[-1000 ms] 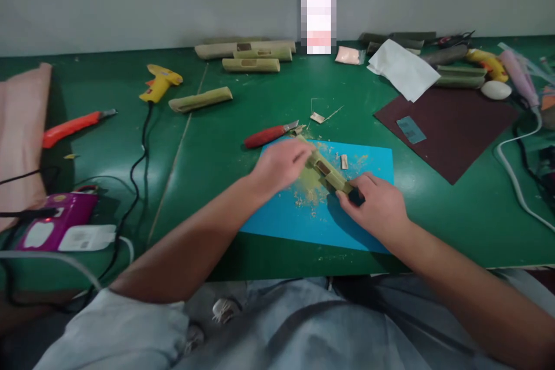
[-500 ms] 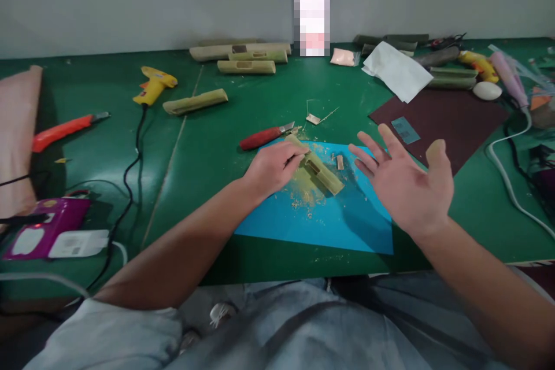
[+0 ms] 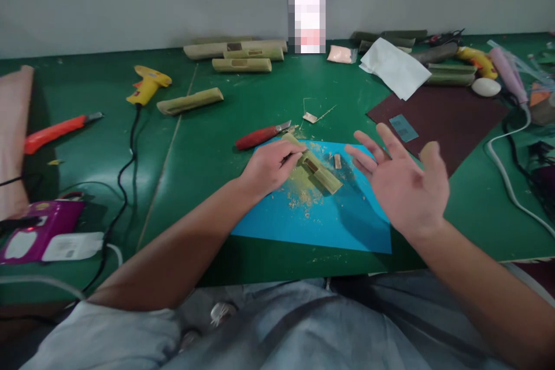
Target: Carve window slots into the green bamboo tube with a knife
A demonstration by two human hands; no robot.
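A split bamboo piece (image 3: 327,178) with a rectangular slot cut in it lies slantwise on a blue sheet (image 3: 364,231). My left hand (image 3: 271,165) is closed over its upper part, and the fingertips are partly hidden. To the right, my right hand (image 3: 405,188) is raised palm up with the fingers spread, holding nothing. Wood shavings (image 3: 306,199) are scattered around the bamboo. A small wooden chip (image 3: 337,161) rests on the sheet between my hands. Just beyond my left hand lies a red-handled knife (image 3: 260,136).
More bamboo pieces (image 3: 241,65) lie along the wall beside a propped, blurred-out phone (image 3: 307,6). At left are a yellow glue gun (image 3: 147,85), an orange cutter (image 3: 56,133) and a purple power strip (image 3: 65,219). White paper (image 3: 394,69) overlaps a dark brown sheet (image 3: 455,121) at right.
The whole view has shifted slightly left. My left hand stays on the bamboo piece, and my right hand remains spread in nearly the same place.
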